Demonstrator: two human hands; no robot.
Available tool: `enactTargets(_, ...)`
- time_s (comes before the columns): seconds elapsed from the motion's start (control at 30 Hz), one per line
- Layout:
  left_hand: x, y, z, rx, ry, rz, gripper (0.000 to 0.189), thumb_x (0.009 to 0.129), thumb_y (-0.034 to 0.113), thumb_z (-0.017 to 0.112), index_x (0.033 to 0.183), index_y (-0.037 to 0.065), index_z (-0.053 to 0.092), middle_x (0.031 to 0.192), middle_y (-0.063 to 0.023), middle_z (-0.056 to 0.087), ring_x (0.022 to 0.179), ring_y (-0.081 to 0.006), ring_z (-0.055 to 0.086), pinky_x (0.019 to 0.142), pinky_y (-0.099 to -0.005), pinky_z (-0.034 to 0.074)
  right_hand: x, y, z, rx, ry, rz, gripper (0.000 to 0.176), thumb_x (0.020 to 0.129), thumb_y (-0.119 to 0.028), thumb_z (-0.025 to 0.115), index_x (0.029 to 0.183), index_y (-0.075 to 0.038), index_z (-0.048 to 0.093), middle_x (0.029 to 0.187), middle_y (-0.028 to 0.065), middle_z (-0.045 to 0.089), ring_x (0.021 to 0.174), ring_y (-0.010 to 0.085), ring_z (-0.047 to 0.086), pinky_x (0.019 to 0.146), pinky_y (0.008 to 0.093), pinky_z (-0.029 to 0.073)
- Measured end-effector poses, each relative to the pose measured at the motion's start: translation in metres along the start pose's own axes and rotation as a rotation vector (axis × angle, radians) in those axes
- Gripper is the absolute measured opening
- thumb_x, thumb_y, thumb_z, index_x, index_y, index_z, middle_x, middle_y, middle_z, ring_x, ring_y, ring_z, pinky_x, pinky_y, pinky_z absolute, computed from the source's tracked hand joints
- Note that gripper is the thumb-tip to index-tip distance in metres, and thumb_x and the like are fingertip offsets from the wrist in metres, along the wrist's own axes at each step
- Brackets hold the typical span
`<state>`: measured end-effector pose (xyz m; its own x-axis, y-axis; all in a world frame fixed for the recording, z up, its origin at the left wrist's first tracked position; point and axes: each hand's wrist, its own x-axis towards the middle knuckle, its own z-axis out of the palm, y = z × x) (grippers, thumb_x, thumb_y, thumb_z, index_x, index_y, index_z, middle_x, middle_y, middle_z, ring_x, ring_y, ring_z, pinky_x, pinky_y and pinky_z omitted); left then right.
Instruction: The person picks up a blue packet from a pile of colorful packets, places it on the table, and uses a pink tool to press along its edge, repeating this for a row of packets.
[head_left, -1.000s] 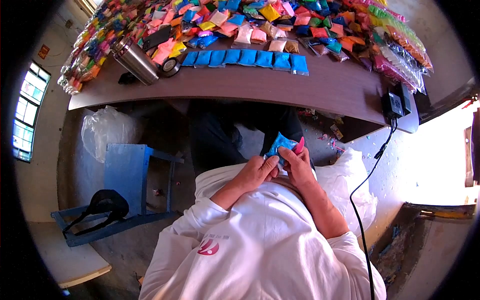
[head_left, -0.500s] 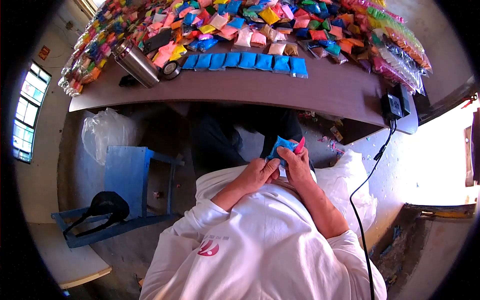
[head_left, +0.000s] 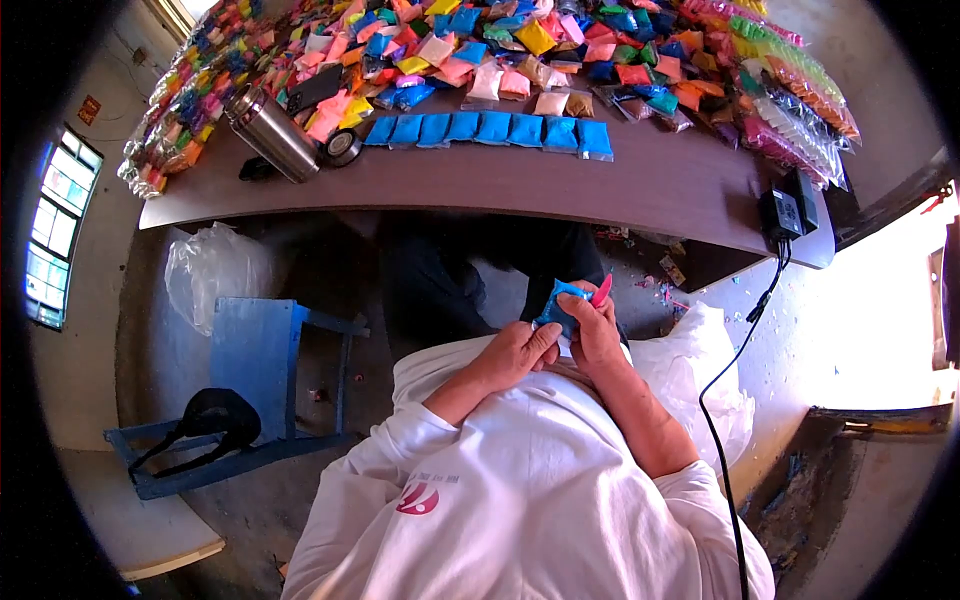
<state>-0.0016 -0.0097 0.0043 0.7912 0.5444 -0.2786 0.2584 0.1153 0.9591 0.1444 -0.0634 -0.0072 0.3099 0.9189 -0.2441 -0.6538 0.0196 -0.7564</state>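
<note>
Over my lap, my left hand (head_left: 522,352) has its thumb and fingers closed on the lower edge of a small blue packet (head_left: 556,309). My right hand (head_left: 597,330) grips the same packet from the other side, its thumb lying across the front. A pink, pointed, flat piece (head_left: 602,289) sticks up from my right hand; its exact kind is not clear. On the table ahead lies a row of similar blue packets (head_left: 493,127) in clear film, side by side. My fingers hide the packet's lower part.
The brown table (head_left: 450,185) carries a heap of colourful packets (head_left: 540,35), a steel flask (head_left: 275,132), its lid (head_left: 342,147) and a black adapter (head_left: 782,213) with a hanging cable. A blue chair (head_left: 250,360) stands left; a white plastic bag (head_left: 700,375) lies right.
Both hands stay over the lap with the blue packet. My left thumb has shifted slightly along its lower edge, and the packet is tilted a little differently. The camera view has moved slightly.
</note>
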Motion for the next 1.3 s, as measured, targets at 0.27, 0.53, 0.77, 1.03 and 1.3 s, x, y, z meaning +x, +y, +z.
enactTargets(0.27, -0.002, 0.002, -0.001, -0.065, 0.056, -0.038, 0.054, 0.094, 0.049, 0.042, 0.071, 0.003, 0.06, 0.063, -0.0035, 0.058, 0.058, -0.0115, 0.053, 0.056, -0.0242, 0.043, -0.013, -0.011, 0.005, -0.112, -0.095, 0.188, 0.014, 0.089, -0.016, 0.056, 0.089, -0.002, 0.059, 0.072, 0.0025, 0.062, 0.058, 0.0101, 0.057, 0.051, 0.0226, 0.045)
enactTargets(0.53, -0.003, 0.002, 0.0, -0.043, 0.041, -0.048, 0.053, 0.094, 0.049, 0.043, 0.074, 0.003, 0.06, 0.066, -0.0034, 0.059, 0.059, -0.011, 0.053, 0.057, -0.0236, 0.044, -0.013, -0.006, 0.009, -0.089, 0.005, 0.008, 0.013, 0.084, -0.013, 0.065, 0.076, -0.008, 0.056, 0.068, 0.001, 0.059, 0.053, 0.0103, 0.056, 0.048, 0.022, 0.043)
enactTargets(0.77, -0.002, -0.002, 0.001, -0.07, 0.05, -0.031, 0.052, 0.094, 0.05, 0.043, 0.074, 0.005, 0.06, 0.067, -0.003, 0.058, 0.06, -0.0108, 0.052, 0.058, -0.023, 0.043, -0.009, 0.0, -0.002, -0.027, 0.02, 0.078, 0.015, 0.086, -0.017, 0.064, 0.074, -0.01, 0.056, 0.068, -0.0003, 0.059, 0.055, 0.0086, 0.056, 0.048, 0.0204, 0.043)
enactTargets(1.03, -0.003, 0.002, 0.001, -0.074, 0.044, -0.05, 0.05, 0.094, 0.048, 0.044, 0.073, 0.005, 0.059, 0.066, -0.0022, 0.057, 0.059, -0.0099, 0.051, 0.057, -0.0224, 0.042, -0.01, 0.0, -0.001, -0.046, 0.014, 0.052, 0.015, 0.087, -0.018, 0.06, 0.076, -0.007, 0.061, 0.064, -0.0026, 0.057, 0.051, 0.0052, 0.048, 0.045, 0.0208, 0.034)
enactTargets(1.3, -0.003, 0.002, 0.001, -0.055, 0.027, -0.034, 0.049, 0.094, 0.046, 0.044, 0.074, 0.004, 0.058, 0.067, -0.0015, 0.056, 0.058, -0.0099, 0.05, 0.054, -0.0226, 0.04, -0.008, -0.003, 0.009, -0.005, -0.041, -0.026, 0.006, 0.083, -0.01, 0.062, 0.086, -0.006, 0.059, 0.074, -0.0004, 0.06, 0.06, 0.007, 0.054, 0.052, 0.0212, 0.043)
